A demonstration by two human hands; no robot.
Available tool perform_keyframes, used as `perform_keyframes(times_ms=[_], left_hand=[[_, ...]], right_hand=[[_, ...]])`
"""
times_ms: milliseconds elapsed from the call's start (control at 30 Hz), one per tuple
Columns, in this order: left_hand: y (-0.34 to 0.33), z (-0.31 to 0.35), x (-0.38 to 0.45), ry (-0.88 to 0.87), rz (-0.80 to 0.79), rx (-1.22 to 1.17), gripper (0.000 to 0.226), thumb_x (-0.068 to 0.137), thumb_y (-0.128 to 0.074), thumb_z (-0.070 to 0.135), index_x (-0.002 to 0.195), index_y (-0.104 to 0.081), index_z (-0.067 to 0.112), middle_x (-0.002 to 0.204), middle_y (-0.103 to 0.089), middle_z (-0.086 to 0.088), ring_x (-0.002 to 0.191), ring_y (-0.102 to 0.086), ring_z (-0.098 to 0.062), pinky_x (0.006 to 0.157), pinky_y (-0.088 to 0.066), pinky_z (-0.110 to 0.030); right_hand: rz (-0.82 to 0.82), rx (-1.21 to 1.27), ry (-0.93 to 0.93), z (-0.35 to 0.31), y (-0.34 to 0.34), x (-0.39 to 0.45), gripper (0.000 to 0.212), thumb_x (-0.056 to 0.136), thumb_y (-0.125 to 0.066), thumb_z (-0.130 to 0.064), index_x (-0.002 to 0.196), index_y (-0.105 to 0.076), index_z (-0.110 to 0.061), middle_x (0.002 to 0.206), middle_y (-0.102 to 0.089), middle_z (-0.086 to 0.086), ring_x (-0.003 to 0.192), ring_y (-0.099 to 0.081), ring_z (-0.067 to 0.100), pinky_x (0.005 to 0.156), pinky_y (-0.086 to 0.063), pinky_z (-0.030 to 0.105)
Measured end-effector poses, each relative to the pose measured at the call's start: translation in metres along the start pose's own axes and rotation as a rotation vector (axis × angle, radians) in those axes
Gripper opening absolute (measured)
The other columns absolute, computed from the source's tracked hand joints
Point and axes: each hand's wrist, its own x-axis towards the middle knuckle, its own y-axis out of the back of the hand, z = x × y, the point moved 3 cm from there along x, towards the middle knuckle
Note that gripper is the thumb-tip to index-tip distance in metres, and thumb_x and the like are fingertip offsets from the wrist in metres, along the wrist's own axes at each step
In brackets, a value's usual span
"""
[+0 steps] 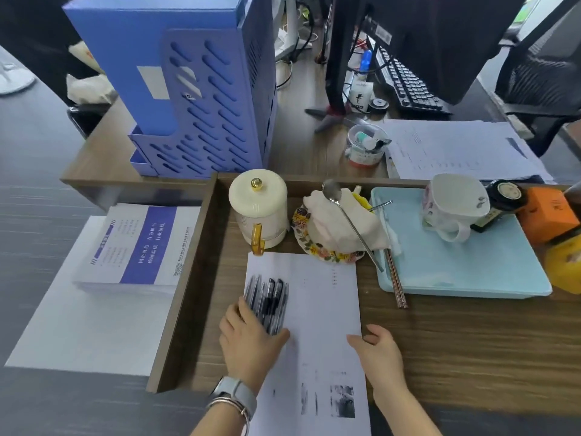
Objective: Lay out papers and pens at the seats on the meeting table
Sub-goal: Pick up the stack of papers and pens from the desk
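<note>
Black pens (268, 302) under left-hand fingers (248, 313)

Booklet (147, 243): white Chinese txt on blue, blurred, unreadable.

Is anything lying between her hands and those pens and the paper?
Nothing visible does. The left hand already touches the pens, which lie on the paper, and the right hand is at the paper's right edge. The jug and plate stand beyond the paper.
</note>
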Motion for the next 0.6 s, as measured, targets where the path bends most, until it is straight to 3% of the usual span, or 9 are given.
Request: perform_keyframes(times_ms=[133, 233, 267, 333, 400, 467, 500, 533, 600], left_hand=[[-0.002, 0.003, 0.004, 0.025, 0.033, 0.039, 0.093, 0.089, -0.066, 0.047, 0.156, -0.018, 0.005, 0.157, -0.027, -0.013, 0.146, -0.03, -0.034, 0.12, -0.033, -0.041], [-0.003, 0.002, 0.007, 0.034, 0.037, 0.054, 0.079, 0.09, -0.064, 0.043, 0.149, -0.028, 0.005, 0.149, -0.034, -0.013, 0.139, -0.035, -0.034, 0.116, -0.036, -0.041], [-0.003, 0.001, 0.007, 0.033, 0.038, 0.065, 0.075, 0.09, -0.063, 0.041, 0.147, -0.03, 0.005, 0.147, -0.036, -0.012, 0.137, -0.037, -0.033, 0.114, -0.037, -0.041], [-0.002, 0.0, 0.008, 0.042, 0.061, 0.053, 0.066, 0.092, -0.061, 0.037, 0.143, -0.034, 0.005, 0.141, -0.04, -0.013, 0.132, -0.04, -0.033, 0.111, -0.04, -0.04], [-0.003, -0.003, 0.011, 0.007, 0.138, 0.055, 0.059, 0.088, -0.068, 0.029, 0.133, -0.045, 0.0, 0.13, -0.05, -0.018, 0.12, -0.05, -0.039, 0.1, -0.049, -0.046], [-0.008, -0.009, 0.018, -0.053, 0.192, 0.051, 0.05, 0.065, -0.085, 0.015, 0.102, -0.059, -0.007, 0.093, -0.063, -0.024, 0.082, -0.065, -0.045, 0.063, -0.06, -0.05], [-0.012, -0.012, 0.021, -0.065, 0.18, 0.028, 0.048, 0.054, -0.089, 0.011, 0.087, -0.059, -0.007, 0.076, -0.062, -0.024, 0.063, -0.064, -0.042, 0.047, -0.057, -0.044], [-0.018, -0.016, 0.026, -0.095, 0.161, -0.005, 0.046, 0.049, -0.091, 0.006, 0.08, -0.059, -0.007, 0.07, -0.06, -0.024, 0.056, -0.063, -0.04, 0.041, -0.056, -0.041], [-0.019, -0.019, 0.025, -0.099, 0.129, 0.022, 0.04, 0.061, -0.09, 0.003, 0.086, -0.061, -0.009, 0.08, -0.063, -0.027, 0.068, -0.064, -0.043, 0.05, -0.059, -0.045]], right_hand=[[-0.014, -0.071, -0.016, -0.001, -0.01, 0.004, 0.049, 0.075, -0.068, -0.014, 0.119, -0.049, -0.004, 0.113, -0.055, 0.014, 0.1, -0.057, 0.03, 0.086, -0.051, 0.042], [-0.008, -0.058, -0.038, 0.001, -0.016, 0.006, 0.02, 0.069, -0.07, -0.016, 0.08, -0.055, -0.009, 0.106, -0.06, 0.014, 0.097, -0.059, 0.033, 0.087, -0.052, 0.045], [-0.004, -0.072, -0.043, 0.003, -0.017, 0.009, 0.02, 0.063, -0.071, -0.021, 0.073, -0.057, -0.011, 0.104, -0.063, 0.015, 0.095, -0.06, 0.034, 0.086, -0.053, 0.046], [-0.009, -0.108, -0.061, 0.007, -0.02, 0.013, 0.034, 0.051, -0.067, -0.034, 0.076, -0.063, -0.012, 0.106, -0.061, 0.014, 0.096, -0.06, 0.036, 0.086, -0.053, 0.048], [0.013, -0.12, -0.045, 0.007, -0.022, 0.012, 0.033, 0.061, -0.07, -0.027, 0.086, -0.058, -0.008, 0.112, -0.05, 0.011, 0.102, -0.055, 0.036, 0.089, -0.051, 0.047], [0.034, -0.118, -0.015, -0.003, -0.021, 0.001, 0.027, 0.074, -0.067, -0.015, 0.094, -0.051, -0.008, 0.112, -0.048, 0.012, 0.103, -0.053, 0.034, 0.087, -0.05, 0.044], [0.031, -0.098, -0.002, -0.004, -0.021, -0.001, 0.025, 0.077, -0.066, -0.012, 0.095, -0.048, -0.008, 0.111, -0.052, 0.013, 0.101, -0.054, 0.032, 0.081, -0.051, 0.04], [0.022, -0.085, 0.022, -0.004, -0.022, -0.002, 0.026, 0.08, -0.064, -0.01, 0.097, -0.045, -0.008, 0.109, -0.055, 0.014, 0.098, -0.056, 0.031, 0.074, -0.049, 0.035], [0.0, -0.069, 0.057, -0.003, -0.023, -0.001, 0.027, 0.083, -0.061, -0.008, 0.099, -0.04, -0.008, 0.105, -0.056, 0.013, 0.091, -0.057, 0.028, 0.064, -0.045, 0.028]])
